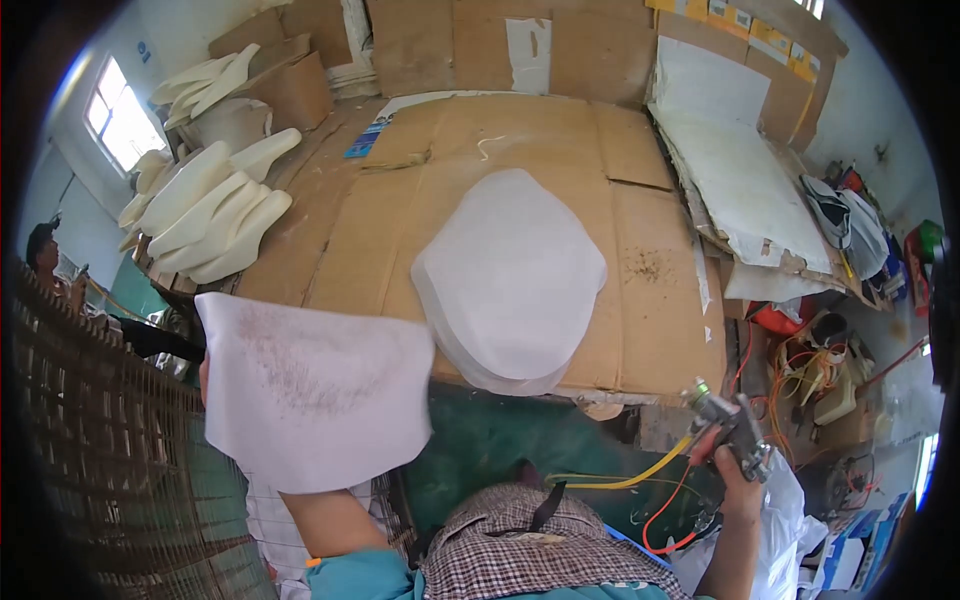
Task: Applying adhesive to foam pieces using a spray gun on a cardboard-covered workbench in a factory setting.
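My right hand (738, 487) is wrapped round the grip of a metal spray gun (735, 430), held off the table's right front edge. A yellow hose (640, 482) runs from the gun towards my body. My left forearm (335, 522) reaches under a white, soft-looking sheet (320, 390) with dark speckles across its middle. Most of my left hand is hidden behind it; a little of the hand (204, 380) shows at the sheet's left edge, gripping it. Between my hands, a stack of white shaped sheets (510, 275) lies on the cardboard-covered table (355, 235).
Cream foam pieces (215, 215) are piled at the far left. A wire-mesh rack (130, 430) stands close on my left, with another person (60, 270) beyond it. At right are a white-topped board (735, 180), tangled orange hoses (805, 365) and a plastic bag (780, 530).
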`<state>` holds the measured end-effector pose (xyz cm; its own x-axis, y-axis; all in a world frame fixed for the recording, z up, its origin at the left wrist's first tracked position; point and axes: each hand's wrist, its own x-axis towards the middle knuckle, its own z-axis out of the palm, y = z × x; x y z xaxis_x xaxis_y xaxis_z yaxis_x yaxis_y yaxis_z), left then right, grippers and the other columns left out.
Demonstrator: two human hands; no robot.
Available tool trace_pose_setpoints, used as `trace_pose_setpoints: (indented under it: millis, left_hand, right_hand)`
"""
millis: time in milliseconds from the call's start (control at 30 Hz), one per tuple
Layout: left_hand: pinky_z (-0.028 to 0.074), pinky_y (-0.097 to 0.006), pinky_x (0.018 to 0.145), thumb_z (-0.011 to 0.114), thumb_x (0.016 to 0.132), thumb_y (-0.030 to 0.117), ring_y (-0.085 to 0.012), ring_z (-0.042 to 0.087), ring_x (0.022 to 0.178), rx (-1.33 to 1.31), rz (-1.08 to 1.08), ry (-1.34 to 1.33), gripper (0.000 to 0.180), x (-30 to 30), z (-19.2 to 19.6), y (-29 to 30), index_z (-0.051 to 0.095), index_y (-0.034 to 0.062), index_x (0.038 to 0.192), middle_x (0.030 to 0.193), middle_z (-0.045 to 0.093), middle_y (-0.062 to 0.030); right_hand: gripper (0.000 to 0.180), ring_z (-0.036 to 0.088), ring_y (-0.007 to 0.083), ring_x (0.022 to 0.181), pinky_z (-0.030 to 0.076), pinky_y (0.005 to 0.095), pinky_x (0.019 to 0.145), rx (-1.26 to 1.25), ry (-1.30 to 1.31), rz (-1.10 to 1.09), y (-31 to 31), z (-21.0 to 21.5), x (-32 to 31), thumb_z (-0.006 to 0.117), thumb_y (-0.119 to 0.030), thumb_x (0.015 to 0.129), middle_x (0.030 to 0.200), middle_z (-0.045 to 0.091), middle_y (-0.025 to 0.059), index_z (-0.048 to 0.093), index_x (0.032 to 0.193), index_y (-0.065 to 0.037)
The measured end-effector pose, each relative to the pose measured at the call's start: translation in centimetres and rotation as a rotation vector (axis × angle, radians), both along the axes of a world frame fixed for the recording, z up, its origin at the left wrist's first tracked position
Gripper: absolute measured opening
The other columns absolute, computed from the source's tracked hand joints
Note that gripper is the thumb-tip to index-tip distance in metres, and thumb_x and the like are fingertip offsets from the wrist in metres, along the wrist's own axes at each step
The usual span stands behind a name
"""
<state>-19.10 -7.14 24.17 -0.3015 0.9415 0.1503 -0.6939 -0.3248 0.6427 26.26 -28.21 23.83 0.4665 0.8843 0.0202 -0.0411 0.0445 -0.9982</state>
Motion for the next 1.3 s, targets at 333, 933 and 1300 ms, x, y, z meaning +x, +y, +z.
trace_pose_setpoints:
  millis: [333,933,1300]
  left_hand:
    - [0.047,-0.035,0.081,0.048,0.08,0.029,-0.0234,0.058,0.09,-0.13,0.012,0.031,0.036,-1.4,-0.3,-5.2,0.059,0.0023,0.101,0.099,0.061,-0.0117]
    - [0.053,-0.041,0.076,0.052,0.083,0.023,-0.0291,0.058,0.091,-0.027,0.691,0.685,0.038,1.7,-1.5,-7.5,0.046,0.0076,0.116,0.11,0.051,-0.0184]
    - [0.051,-0.043,0.08,0.053,0.082,0.025,-0.0308,0.053,0.101,0.084,0.631,0.835,0.042,2.4,-2.1,-7.1,0.042,0.0102,0.121,0.12,0.045,-0.0181]
  right_hand:
    - [0.053,0.058,0.0166,0.067,0.048,0.0277,0.063,-0.197,-0.071,0.146,-5.0,1.3,-1.6,0.067,-0.016,0.072,0.079,0.059,0.0102,0.045,0.116,0.004]
    - [0.044,0.058,0.0189,0.073,0.046,0.0358,0.076,-0.039,-0.027,0.066,-2.7,-0.6,-2.2,0.063,-0.021,0.078,0.081,0.056,0.0083,0.048,0.114,0.0]
    - [0.028,0.06,0.0195,0.069,0.049,0.0313,0.067,-0.118,-0.071,-0.038,-4.4,0.4,-1.2,0.066,-0.016,0.075,0.079,0.06,0.0095,0.057,0.094,0.002]
